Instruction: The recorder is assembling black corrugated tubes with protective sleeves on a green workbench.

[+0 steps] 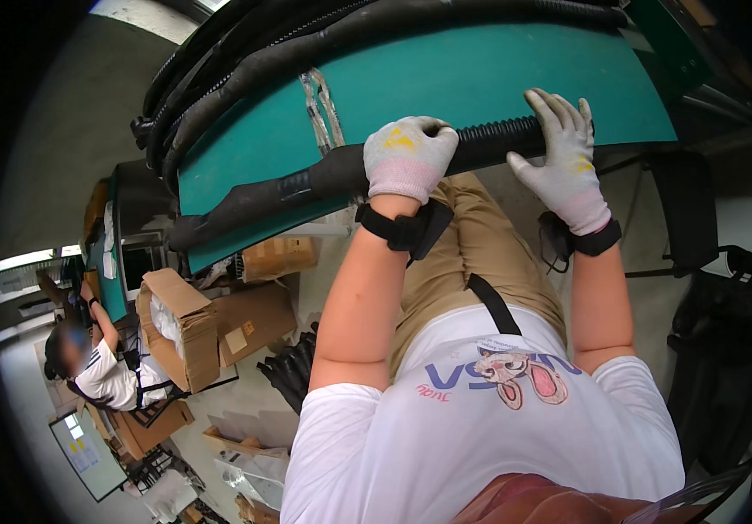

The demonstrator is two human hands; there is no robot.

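Across the near edge of the green table (428, 79) lies a black corrugated hose (496, 135), partly covered by a black foam sleeve (249, 203). My gloved left hand (407, 157) is closed around the sleeve where the ribbed hose comes out of it. At the hose's right end, my gloved right hand (562, 157) is open, thumb apart and fingers stretched upward. It hides the tip of the hose, and I cannot tell how firmly it touches. A shiny dark band (296, 184) sits around the sleeve left of my left hand.
More black hoses (262, 65) curve along the table's far side. Clear plastic strips (322, 109) lie beyond the sleeve. Cardboard boxes (188, 327) stand on the lower left, near a seated person (118, 375). A black chair (682, 210) is at the right.
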